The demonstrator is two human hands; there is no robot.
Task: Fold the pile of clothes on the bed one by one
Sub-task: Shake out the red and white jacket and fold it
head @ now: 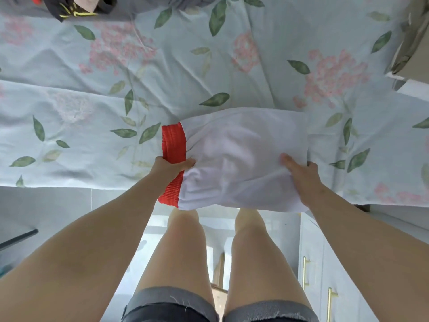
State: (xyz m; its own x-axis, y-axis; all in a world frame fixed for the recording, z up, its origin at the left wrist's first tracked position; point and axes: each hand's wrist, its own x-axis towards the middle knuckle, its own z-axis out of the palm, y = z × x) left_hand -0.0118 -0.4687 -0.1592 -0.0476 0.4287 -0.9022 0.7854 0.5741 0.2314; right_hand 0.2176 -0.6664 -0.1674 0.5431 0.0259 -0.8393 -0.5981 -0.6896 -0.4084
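Observation:
A white garment with a red elastic waistband lies folded at the near edge of the bed, partly hanging over it. My left hand grips the red waistband at the garment's left end, thumb over the white cloth. At the right end my right hand holds the edge, thumb on top and fingers hidden underneath. A dark pile of clothes with yellow lines and a pale piece sits at the far left of the bed.
The floral bedsheet covers the bed. A grey fabric lies at the far edge. A stack of beige things stands at the right. A drawer unit with gold handles is at my lower right.

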